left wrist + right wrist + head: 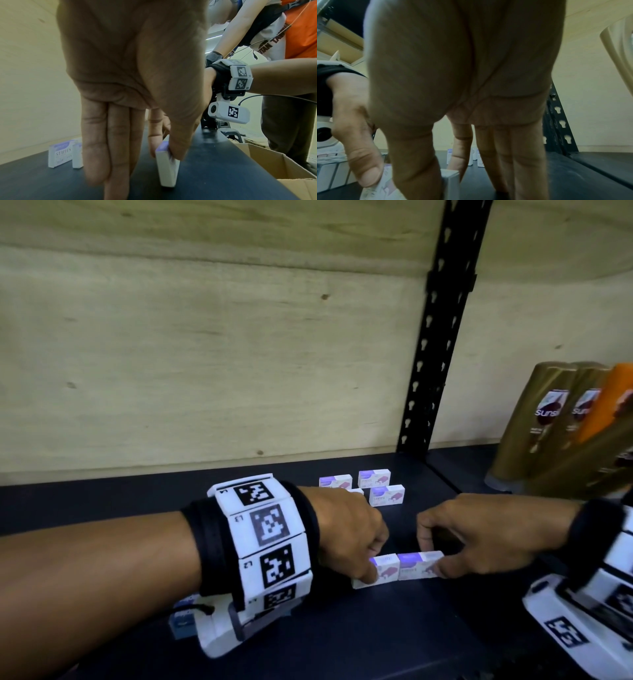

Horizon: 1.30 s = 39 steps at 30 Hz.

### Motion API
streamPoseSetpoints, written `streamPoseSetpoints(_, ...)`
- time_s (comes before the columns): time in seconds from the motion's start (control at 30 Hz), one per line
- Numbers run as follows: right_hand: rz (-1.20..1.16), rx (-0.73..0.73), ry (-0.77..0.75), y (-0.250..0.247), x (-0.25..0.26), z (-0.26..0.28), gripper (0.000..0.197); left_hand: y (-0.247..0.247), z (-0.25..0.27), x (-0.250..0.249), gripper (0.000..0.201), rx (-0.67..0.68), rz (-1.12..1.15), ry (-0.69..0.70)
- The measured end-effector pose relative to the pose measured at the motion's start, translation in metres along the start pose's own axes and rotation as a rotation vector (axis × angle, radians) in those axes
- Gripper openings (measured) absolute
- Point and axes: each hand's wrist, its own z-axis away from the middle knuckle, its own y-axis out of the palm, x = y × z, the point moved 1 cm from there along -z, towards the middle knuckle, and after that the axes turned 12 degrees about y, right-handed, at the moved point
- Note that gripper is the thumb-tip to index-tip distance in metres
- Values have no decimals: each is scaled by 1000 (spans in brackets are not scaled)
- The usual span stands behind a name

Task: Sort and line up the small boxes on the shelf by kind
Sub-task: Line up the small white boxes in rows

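- White-and-purple left staples box (387, 569), upright on the dark shelf (342, 645), is pinched by the left hand (342, 529).
- Right hand (486, 535) pinches the right staples box (416, 566); the boxes touch.

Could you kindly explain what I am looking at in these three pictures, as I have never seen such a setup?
These are a person's two bare hands, no machine. The wrist bands with black-and-white squares carry small cameras. One picture comes from a head camera; the other two come from the left and right wrists, looking along the fingers. On the dark shelf, the left hand pinches the left box of staples, the right hand the right box beside it, both upright. More boxes stand behind, bottles to the right.
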Motion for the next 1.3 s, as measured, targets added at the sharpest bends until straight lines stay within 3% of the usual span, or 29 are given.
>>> streamPoseSetpoints(1.3, -30, 18, 16, -1, -2, -3, 26, 4, 6, 0, 26, -39, 15, -24)
